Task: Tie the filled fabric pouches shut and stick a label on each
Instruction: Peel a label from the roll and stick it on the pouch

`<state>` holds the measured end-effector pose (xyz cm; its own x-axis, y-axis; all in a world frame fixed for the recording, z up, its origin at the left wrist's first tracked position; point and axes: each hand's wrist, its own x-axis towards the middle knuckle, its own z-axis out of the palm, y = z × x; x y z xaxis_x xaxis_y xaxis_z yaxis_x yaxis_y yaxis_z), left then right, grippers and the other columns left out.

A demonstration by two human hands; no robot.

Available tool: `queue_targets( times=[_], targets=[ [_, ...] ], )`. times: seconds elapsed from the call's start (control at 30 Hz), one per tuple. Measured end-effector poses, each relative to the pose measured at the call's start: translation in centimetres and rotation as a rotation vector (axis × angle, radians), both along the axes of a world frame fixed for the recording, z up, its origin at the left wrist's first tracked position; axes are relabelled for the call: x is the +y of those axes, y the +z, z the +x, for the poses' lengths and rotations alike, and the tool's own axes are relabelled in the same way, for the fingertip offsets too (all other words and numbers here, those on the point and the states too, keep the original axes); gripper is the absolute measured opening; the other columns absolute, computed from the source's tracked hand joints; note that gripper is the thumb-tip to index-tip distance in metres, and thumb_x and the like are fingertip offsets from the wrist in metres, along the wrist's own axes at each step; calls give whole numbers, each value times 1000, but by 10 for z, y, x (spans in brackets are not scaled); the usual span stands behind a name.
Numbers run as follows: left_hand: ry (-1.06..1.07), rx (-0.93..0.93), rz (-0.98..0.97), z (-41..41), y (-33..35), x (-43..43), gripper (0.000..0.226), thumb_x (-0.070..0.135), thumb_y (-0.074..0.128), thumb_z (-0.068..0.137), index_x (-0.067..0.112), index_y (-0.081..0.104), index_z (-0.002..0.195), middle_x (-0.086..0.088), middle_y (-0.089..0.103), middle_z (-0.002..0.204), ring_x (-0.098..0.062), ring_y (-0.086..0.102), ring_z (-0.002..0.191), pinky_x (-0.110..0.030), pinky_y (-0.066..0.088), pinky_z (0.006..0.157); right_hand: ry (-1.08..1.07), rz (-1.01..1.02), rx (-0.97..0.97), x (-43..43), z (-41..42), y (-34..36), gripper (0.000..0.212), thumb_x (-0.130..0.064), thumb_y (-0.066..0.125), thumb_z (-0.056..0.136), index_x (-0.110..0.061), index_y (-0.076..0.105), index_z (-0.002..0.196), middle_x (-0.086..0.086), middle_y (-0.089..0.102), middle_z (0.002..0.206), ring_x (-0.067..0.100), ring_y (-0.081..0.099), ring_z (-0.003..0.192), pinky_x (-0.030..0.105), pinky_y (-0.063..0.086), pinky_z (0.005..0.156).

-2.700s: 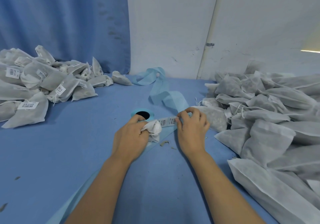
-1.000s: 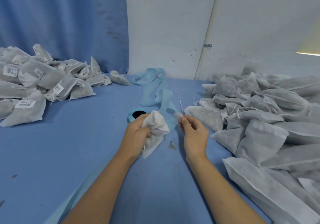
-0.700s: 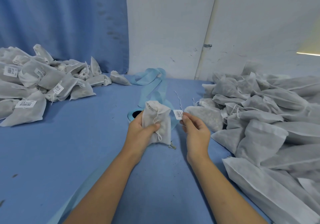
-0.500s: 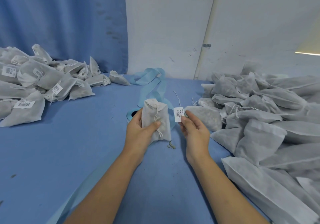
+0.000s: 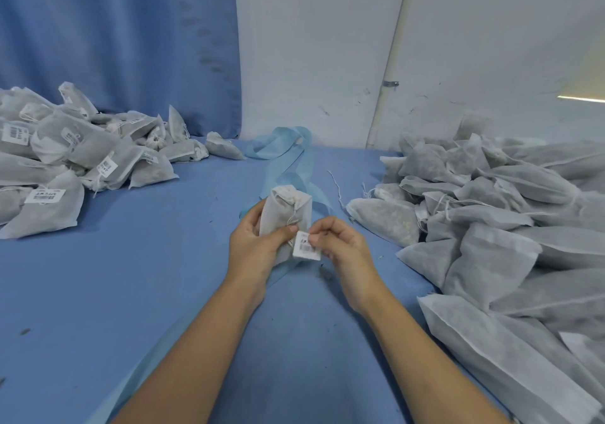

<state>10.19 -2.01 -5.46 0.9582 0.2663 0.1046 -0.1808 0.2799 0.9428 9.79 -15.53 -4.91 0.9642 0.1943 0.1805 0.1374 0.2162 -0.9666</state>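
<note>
On the blue table (image 5: 98,276), a big heap of unlabelled pouches (image 5: 491,227) fills the right edge and a smaller labelled heap (image 5: 65,161) sits at the far-left corner, both well clear. Backing ribbon (image 5: 284,151) trails behind. Mid-table, the left hand (image 5: 255,246) grips the tied pouch (image 5: 281,214) upright, knot on top. The right hand (image 5: 343,246) pinches the label (image 5: 306,246) against its lower right face.

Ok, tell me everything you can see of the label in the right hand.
The label is a small white rectangle, paper-like, with dark barcode print too blurred to read. It stands upright, slightly tilted. The right hand pinches its upper right edge. It overlaps the lower front of the pouch that the left hand holds. Whether it is stuck on cannot be told.
</note>
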Motion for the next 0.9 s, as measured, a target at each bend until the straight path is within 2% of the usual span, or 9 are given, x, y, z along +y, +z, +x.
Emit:
queue_targets(
  times=[0.07,0.2,0.37,0.5,0.57,0.63,0.73,0.83,0.9],
  targets=[
    [-30,17,-31,0,0,0,41,-7,71,75,24,67,101,2,74,92,-13,70,79,-26,56,67,-27,-117,-42,4,-3,-1,20,2,61,84,-15,61,75,-4,60,70,9,54,69,14,42,63],
    [-69,32,-76,1,0,0,40,-9,69,75,18,67,105,-6,73,97,-21,70,83,-33,57,70,-63,-228,-82,5,-4,-1,23,2,61,87,-18,61,75,-12,58,66,1,47,57,9,37,54],
    [-86,27,-85,1,0,-1,40,-10,68,76,18,67,104,-5,74,95,-21,70,84,-33,57,72,-100,-276,-78,8,-3,-3,19,-6,67,86,-21,62,76,2,54,73,16,44,69,23,38,64],
    [-84,26,-87,0,1,-3,34,-7,69,77,19,68,100,-5,74,95,-25,69,91,-38,56,82,-160,-395,-122,9,-3,-6,17,-18,73,83,-28,61,77,-16,46,64,9,40,65,18,36,63],
    [-88,28,-80,-1,2,-4,32,-3,70,78,15,68,105,-9,73,99,-29,68,96,-42,55,87,-204,-456,-171,9,-3,-7,14,-20,74,82,-27,61,82,-15,49,71,8,42,70,14,36,66],
    [-88,28,-82,-1,2,-5,28,3,72,79,15,68,104,-8,73,98,-27,69,93,-39,56,83,-230,-477,-215,9,-3,-7,15,-21,74,82,-25,61,87,-14,57,82,7,44,76,12,36,70],
    [-77,44,-112,-1,2,-5,20,10,73,81,20,70,98,-5,74,95,-23,70,88,-35,56,77,-289,-467,-212,10,-2,-9,33,-26,79,78,-25,56,102,-12,56,102,4,48,83,12,39,75],
    [-86,86,-167,-1,3,-4,14,18,72,81,22,69,94,-5,74,93,-21,69,84,-35,57,74,-303,-418,-140,11,-3,-8,52,-31,81,76,-25,49,118,-16,50,115,0,53,93,12,43,76],
    [-108,90,-194,-2,5,-4,18,24,72,81,18,68,98,-7,73,94,-23,68,85,-34,57,72,-217,-307,-32,11,-2,-6,47,-28,80,78,-22,53,117,-13,61,111,0,61,91,11,46,72]
  ],
)
